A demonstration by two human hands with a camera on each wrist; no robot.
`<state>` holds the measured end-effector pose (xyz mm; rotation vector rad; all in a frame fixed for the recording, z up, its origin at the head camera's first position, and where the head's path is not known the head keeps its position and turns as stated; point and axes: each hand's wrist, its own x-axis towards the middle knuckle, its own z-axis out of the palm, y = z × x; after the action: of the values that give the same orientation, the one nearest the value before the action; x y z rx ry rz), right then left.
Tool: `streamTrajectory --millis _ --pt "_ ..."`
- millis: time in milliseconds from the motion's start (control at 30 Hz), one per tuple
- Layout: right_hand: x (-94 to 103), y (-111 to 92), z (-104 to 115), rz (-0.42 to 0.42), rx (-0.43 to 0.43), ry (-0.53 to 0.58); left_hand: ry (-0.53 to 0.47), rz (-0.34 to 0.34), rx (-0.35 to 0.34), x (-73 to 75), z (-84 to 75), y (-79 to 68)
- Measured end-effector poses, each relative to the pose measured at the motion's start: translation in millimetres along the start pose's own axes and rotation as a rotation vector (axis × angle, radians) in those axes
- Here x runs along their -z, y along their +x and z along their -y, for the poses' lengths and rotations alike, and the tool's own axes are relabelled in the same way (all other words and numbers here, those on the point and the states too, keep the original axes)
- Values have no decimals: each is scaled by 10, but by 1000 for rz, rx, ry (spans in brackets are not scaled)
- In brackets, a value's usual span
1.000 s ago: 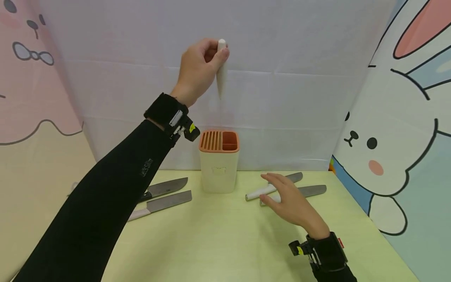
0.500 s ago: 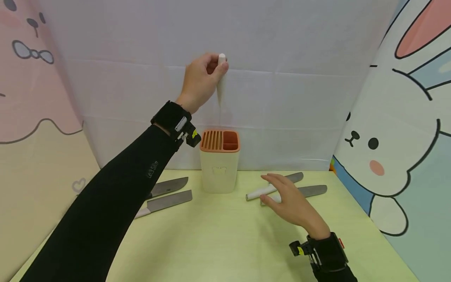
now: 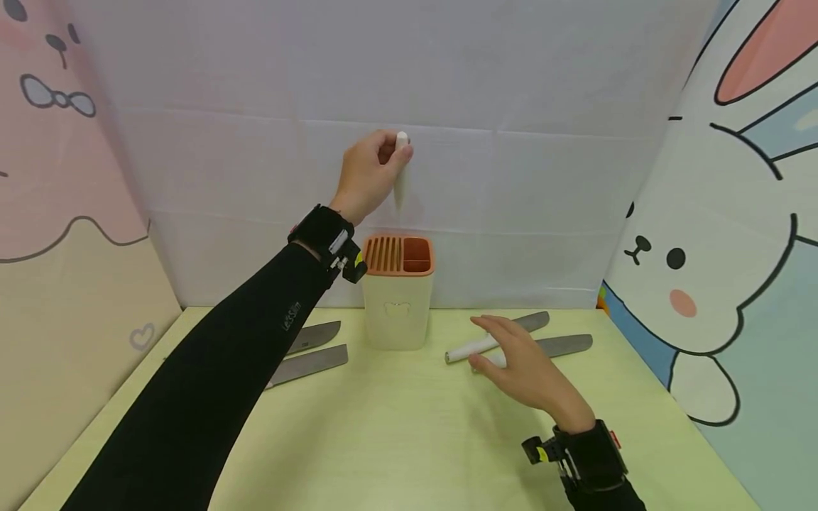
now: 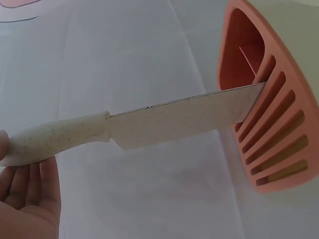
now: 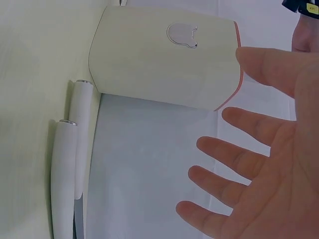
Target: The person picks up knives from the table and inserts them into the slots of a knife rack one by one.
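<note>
1. Above the cream knife holder (image 3: 396, 316), a pale-handled knife (image 4: 189, 112) is held by the left hand (image 3: 369, 174), blade down; the handle (image 4: 60, 137) is pinched near its end between thumb and fingers.
2. At the orange lid (image 3: 409, 273), the blade's far end is seen close against the slots (image 4: 271, 122), beside the wider compartments (image 3: 417, 250) – whether a slot has been entered cannot be told.
3. For clean insertion, the blade should probably be kept upright, parallel to the slots, and lowered straight under a light pinch.
4. If a rib is caught, a small wrist correction would likely serve better than added force.
5. Right of the holder, nothing is held by the right hand (image 3: 527, 365) – fingers spread, 2 white-handled knives (image 3: 469, 350) lying below on the table (image 3: 383, 440).
6. Left of the holder, 2 more blades (image 3: 316, 360) are laid, their handles hidden by the black sleeve (image 3: 211, 383).
</note>
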<state>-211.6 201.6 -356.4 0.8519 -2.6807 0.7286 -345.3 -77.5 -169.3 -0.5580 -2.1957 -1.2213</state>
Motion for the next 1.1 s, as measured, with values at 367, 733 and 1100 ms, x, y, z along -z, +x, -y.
streamTrajectory --millis 367,733,1100 --pt "-46 -1 -26 4 -1 18 19 17 17 -91 177 -99" --pt "-86 4 -68 14 -12 18 12 37 31 -179 354 -144" --pt "-109 8 -85 24 -12 24 58 72 17 -228 503 -197"
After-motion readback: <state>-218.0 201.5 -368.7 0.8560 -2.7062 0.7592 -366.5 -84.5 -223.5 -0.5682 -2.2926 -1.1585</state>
